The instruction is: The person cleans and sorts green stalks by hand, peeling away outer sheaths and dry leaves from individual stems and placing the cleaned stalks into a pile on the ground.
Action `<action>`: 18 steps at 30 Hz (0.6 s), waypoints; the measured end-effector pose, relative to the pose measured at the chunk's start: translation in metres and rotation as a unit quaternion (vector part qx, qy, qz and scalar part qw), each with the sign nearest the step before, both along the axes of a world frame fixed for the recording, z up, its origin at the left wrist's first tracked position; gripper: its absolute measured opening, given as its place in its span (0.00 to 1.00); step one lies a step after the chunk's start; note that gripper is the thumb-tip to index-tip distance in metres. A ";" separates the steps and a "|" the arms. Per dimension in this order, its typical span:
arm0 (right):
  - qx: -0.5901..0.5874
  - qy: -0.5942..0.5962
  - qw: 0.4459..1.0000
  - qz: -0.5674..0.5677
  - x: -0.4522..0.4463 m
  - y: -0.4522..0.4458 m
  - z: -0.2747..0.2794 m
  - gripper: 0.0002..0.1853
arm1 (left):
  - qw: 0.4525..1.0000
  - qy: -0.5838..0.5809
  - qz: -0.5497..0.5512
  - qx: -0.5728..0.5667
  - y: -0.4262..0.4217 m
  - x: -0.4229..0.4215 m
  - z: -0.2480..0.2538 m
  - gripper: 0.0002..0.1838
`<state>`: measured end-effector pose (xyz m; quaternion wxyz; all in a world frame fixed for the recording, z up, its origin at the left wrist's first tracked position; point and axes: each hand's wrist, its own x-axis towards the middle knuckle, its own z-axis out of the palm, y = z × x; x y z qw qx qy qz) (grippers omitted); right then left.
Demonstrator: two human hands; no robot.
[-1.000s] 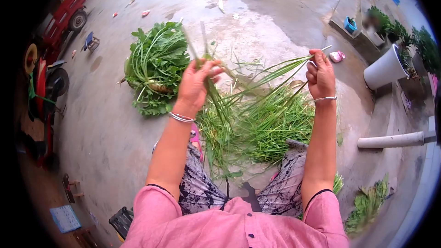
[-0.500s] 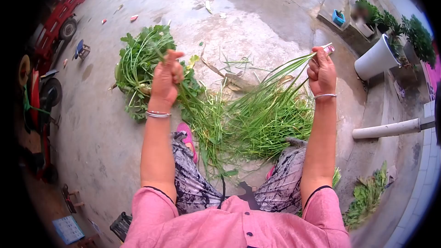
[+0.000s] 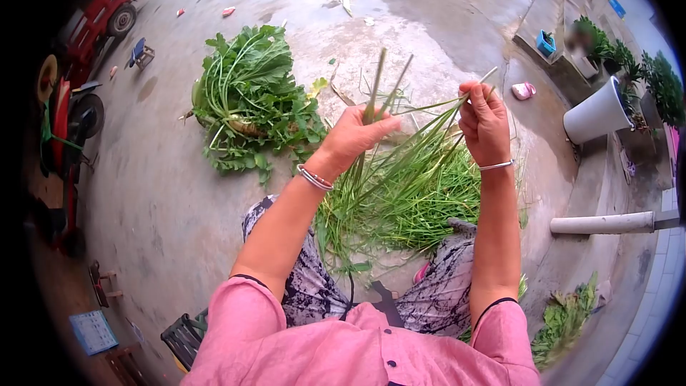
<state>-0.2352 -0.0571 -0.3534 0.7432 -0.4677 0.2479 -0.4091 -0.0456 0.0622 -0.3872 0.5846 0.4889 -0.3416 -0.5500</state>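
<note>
Head view: left hand [image 3: 355, 136] gripping dark green, narrow upright stalks [image 3: 377, 82], tips poking up past the thumb, lower ends dropping behind the hand; where they finish is hard to make out. Right hand [image 3: 487, 123] closed, pinching thin pale-tipped green stems [image 3: 437, 127] between thumb and fingertips; curled fingers hide part of the grip. Stems slant down-left toward the loose pile of long grassy greens [image 3: 432, 207] on the grey concrete ground [image 3: 179, 186], between the knees; strands overlap, so can't tell where held ones end and pile begins. Left forearm covers part of the pile's near-left side.

Left of pile: large bunch of broad leafy greens [image 3: 250, 86], pale root mostly buried under leaves. Pink shoe [image 3: 421, 271] barely shows beside the patterned grey trousers [image 3: 443, 286]. Lower right, wilted leafy heap [image 3: 568, 318], partly behind the pink sleeve [image 3: 506, 336]. Red metal cart [image 3: 107, 0] upper left, cut off by dark lens edge. Blurred patch by the potted plants [image 3: 661, 82], unreadable.
</note>
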 end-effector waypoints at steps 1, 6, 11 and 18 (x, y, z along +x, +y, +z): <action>-0.001 -0.009 1.000 0.016 0.002 0.000 -0.003 0.10 | 1.000 -0.018 -0.018 -0.010 0.000 -0.004 0.004 0.06; -0.019 0.039 0.999 0.010 0.016 0.010 -0.004 0.10 | 0.998 -0.035 -0.036 -0.043 0.000 -0.018 0.003 0.05; -0.016 0.067 0.998 0.013 0.022 0.011 -0.013 0.11 | 0.998 -0.032 0.023 -0.055 0.000 -0.024 0.006 0.06; -0.012 0.082 0.996 -0.013 0.027 0.013 -0.014 0.11 | 0.991 -0.129 -0.019 -0.031 0.002 -0.022 0.009 0.07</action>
